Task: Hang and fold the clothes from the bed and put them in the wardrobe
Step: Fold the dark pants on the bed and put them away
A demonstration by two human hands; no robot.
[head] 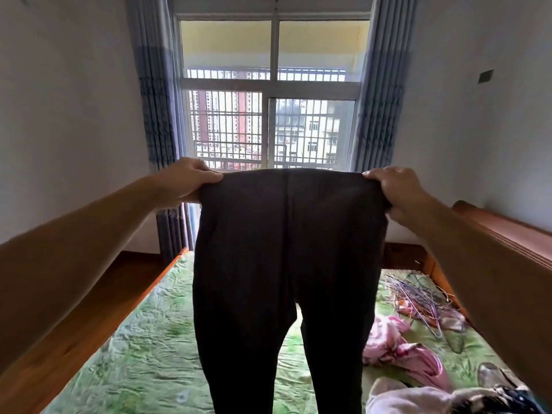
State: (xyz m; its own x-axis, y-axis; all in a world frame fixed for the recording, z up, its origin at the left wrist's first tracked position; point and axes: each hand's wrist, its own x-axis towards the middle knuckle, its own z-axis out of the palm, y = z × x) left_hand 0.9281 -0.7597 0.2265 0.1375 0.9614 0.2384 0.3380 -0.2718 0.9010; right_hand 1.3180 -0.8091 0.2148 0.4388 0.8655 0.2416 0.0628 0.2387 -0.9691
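Left hand [186,180] and right hand [398,192] are gripping the dark trousers [286,249] at the waistband, unfolded; pink garment [397,348], pale clothes [418,398] and hangers [421,297] are waiting on the bed [143,348].

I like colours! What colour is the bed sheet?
The sheet is patterned green; head view shows it.

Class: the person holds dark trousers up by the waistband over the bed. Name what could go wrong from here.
1. The left hand and right hand each grip only a waistband corner; one slip would likely drop the trousers crumpled.
2. Laid down to the right, the legs might snag the tangled hangers or cover the pink garment.
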